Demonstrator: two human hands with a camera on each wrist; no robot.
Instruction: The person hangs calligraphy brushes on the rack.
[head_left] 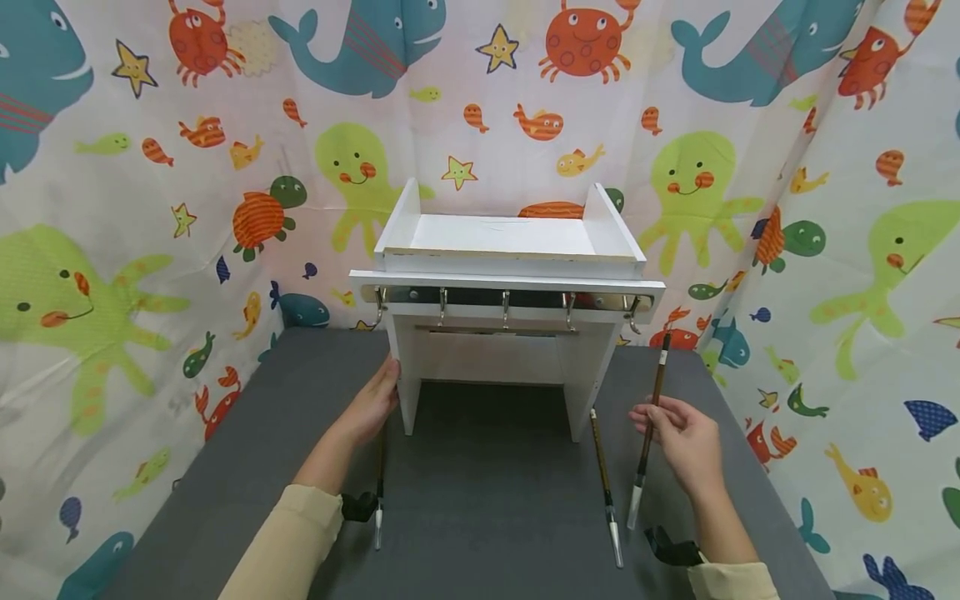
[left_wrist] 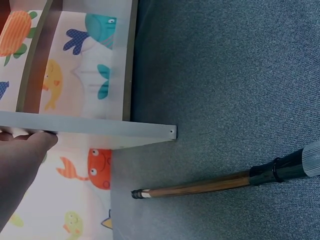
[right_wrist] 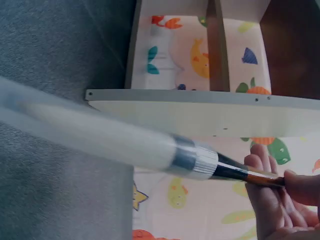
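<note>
Right hand (head_left: 686, 429): pinches a brush (head_left: 648, 433), white end low, right of the rack (head_left: 510, 279); best pinch softly.
Left hand (head_left: 371, 408): touches the rack's side, not gripping; best keep it steady (racks can tip).
Table (head_left: 510, 517): gray, with two loose brushes (head_left: 603, 462).
Cloth (head_left: 480, 108): sea animals all over, behind the rack.

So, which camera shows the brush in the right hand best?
The head view: both ends of the held brush show. The right wrist view is closer but cuts off its tip; the left wrist view shows only another brush.
</note>
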